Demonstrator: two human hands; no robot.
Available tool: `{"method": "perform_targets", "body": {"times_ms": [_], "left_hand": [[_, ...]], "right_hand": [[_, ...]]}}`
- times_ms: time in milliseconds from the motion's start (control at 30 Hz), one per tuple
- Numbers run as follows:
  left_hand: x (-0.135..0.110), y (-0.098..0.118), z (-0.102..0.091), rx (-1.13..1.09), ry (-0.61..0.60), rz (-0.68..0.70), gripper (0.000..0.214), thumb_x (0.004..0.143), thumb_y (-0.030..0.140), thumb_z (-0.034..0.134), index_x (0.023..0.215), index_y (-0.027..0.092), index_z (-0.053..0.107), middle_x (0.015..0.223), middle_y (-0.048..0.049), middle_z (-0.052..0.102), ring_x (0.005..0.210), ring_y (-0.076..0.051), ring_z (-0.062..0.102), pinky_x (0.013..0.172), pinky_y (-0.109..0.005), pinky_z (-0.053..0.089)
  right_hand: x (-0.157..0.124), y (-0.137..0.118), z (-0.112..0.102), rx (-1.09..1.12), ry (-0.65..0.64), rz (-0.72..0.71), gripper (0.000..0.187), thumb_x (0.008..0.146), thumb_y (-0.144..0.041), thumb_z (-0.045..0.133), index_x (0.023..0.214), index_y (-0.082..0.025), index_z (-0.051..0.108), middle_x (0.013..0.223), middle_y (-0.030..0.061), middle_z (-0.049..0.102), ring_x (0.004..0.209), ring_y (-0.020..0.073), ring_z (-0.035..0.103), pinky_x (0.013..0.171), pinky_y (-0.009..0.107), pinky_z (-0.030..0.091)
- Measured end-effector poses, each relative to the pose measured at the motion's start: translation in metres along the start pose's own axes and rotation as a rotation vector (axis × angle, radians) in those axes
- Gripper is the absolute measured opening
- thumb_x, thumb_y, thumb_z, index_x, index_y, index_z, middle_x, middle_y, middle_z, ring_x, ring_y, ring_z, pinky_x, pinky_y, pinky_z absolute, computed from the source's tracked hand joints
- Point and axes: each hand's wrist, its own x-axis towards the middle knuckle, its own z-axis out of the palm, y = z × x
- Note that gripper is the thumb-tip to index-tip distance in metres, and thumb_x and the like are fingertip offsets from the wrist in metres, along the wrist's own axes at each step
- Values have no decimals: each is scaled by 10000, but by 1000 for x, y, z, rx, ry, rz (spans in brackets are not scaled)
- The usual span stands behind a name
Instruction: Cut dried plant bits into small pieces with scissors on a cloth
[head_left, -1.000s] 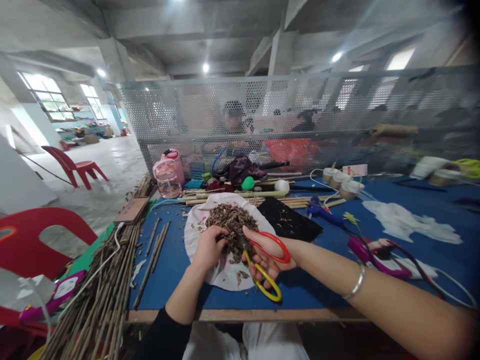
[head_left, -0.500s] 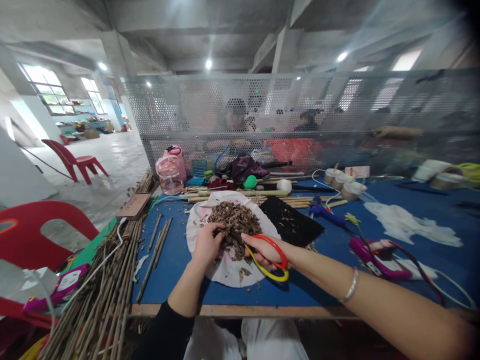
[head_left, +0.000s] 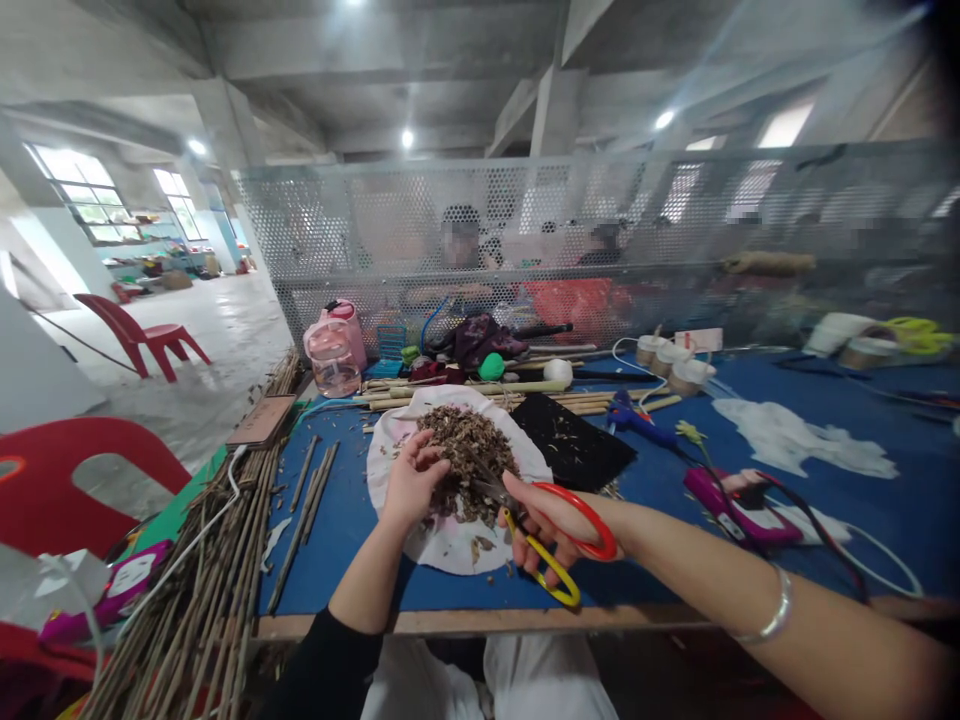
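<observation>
A heap of brown, dried, chopped plant bits [head_left: 472,440] lies on a round whitish cloth [head_left: 386,450] on the blue tabletop. My right hand [head_left: 551,525] grips scissors [head_left: 611,545] with one red and one yellow handle loop. The handles are spread, and the dark blades point left over the heap, their tips hard to make out among the bits. At the heap's left side is my left hand [head_left: 411,485], palm turned inward. Its fingers are bent but apart from the thumb, and I see nothing between them.
Bundled thin sticks [head_left: 202,560] run along the left edge, a phone [head_left: 262,420] on them. Behind the cloth lie bamboo rods [head_left: 465,390] and a pink bottle [head_left: 334,360]. On the right are black cloth [head_left: 574,440], a blue glue gun [head_left: 637,420] and a purple power strip [head_left: 739,505] with cables.
My right hand has drawn back toward me and rightward, and the scissors' handles have spread apart. My left hand's fingers have lifted and parted from the heap. The view has shifted slightly.
</observation>
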Motion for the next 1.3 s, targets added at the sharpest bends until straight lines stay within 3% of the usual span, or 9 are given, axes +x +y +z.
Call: {"method": "perform_targets", "body": {"times_ms": [133, 267, 467, 633, 733, 867, 1033, 1300], "left_hand": [[-3, 2, 4, -37, -10, -13, 555, 574, 223, 750, 1077, 159, 524, 829, -23, 642, 715, -116, 607, 685, -253, 482], [-5, 3, 7, -39, 19, 28, 495, 558, 194, 738, 991, 168, 499, 767, 24, 593, 653, -82, 578, 664, -228, 466], [-5, 5, 5, 10, 41, 10, 420, 580, 173, 709, 946, 168, 503, 667, 42, 597, 592, -93, 568, 596, -212, 435], [-4, 1, 4, 53, 104, -2, 302, 573, 139, 711, 831, 146, 553, 635, 31, 589, 577, -94, 561, 560, -201, 426], [-1, -3, 3, 29, 147, -25, 316, 581, 198, 735, 860, 139, 597, 635, 36, 572, 542, -82, 532, 528, -198, 418], [4, -6, 0, -88, 188, -104, 368, 575, 293, 760, 878, 135, 624, 578, 55, 535, 496, -69, 494, 511, -204, 422], [4, -3, 6, -193, 280, -51, 361, 522, 305, 784, 777, 149, 581, 571, 68, 533, 503, -61, 496, 534, -200, 440], [-13, 12, 15, 36, 173, 5, 210, 558, 262, 735, 709, 133, 664, 612, 3, 635, 561, -103, 544, 565, -223, 429]], "right_hand": [[11, -5, 2, -18, -1, -14, 662, 793, -761, 273, 865, -147, 511, 631, 48, 587, 550, 129, 568, 499, 261, 525], [23, -9, 5, -35, 14, -52, 636, 799, -752, 283, 822, -157, 506, 547, -9, 510, 430, 88, 481, 414, 213, 483], [35, -6, 10, -154, 142, -166, 614, 810, -745, 272, 760, -174, 491, 415, -85, 356, 288, 52, 315, 278, 161, 301], [47, 4, 9, -324, 252, -323, 610, 811, -712, 350, 629, -153, 510, 373, -70, 357, 295, 39, 320, 303, 157, 258], [48, 6, 7, -221, 221, -260, 574, 811, -709, 352, 665, -172, 491, 360, -86, 333, 278, 42, 283, 288, 159, 227], [33, 4, 5, 1, 107, -152, 566, 804, -736, 323, 788, -192, 477, 415, -83, 389, 322, 65, 352, 317, 165, 334], [14, 5, 9, 15, 55, -63, 594, 822, -730, 281, 859, -174, 489, 546, -13, 541, 452, 95, 503, 421, 197, 456], [25, 4, 18, 0, 88, -153, 615, 813, -737, 289, 842, -161, 502, 552, -25, 507, 425, 70, 460, 388, 164, 401]]}}
